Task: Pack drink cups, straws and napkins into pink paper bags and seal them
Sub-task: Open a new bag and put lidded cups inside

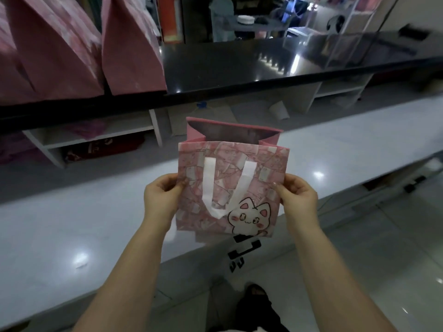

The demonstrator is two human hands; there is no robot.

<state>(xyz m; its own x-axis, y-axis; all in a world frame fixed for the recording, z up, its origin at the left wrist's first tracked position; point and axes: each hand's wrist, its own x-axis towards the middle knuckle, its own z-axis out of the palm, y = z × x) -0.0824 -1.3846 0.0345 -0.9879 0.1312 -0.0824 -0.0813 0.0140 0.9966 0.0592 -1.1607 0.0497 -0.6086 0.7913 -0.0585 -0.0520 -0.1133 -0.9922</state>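
Pink paper bag (230,188): held upright above the white counter (72,224), mouth open and pointing up and away, printed front panel facing the camera. Its long axis runs left to right. White handle (225,185) hangs folded down against the front; cat print (249,218) at lower right. Left hand (161,196) pinches the bag's left edge; right hand (297,196) pinches the right edge. More pink bags (72,44) stand far left on the black upper counter (239,68).
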